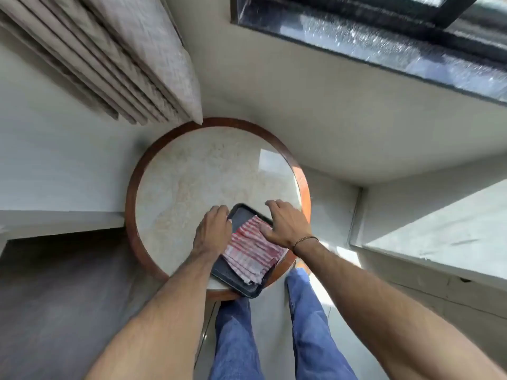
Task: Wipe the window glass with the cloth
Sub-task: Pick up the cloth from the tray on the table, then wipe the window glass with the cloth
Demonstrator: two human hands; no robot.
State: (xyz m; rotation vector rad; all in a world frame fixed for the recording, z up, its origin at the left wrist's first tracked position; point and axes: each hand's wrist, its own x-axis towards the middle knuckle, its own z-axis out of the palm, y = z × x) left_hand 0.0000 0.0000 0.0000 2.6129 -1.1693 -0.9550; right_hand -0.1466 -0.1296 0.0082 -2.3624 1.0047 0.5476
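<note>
Cloth [253,249] folded in tray [239,283], between both hands, right hand [285,223] thumb touching it

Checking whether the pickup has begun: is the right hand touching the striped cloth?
Touching. The head view shows the right hand with its thumb pressed on the upper edge of the striped cloth lying in the dark tray; no gap shows.

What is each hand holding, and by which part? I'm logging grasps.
Left hand grips the dark tray at its far-left rim. Right hand rests on the striped cloth; no closed grasp is visible.
</note>
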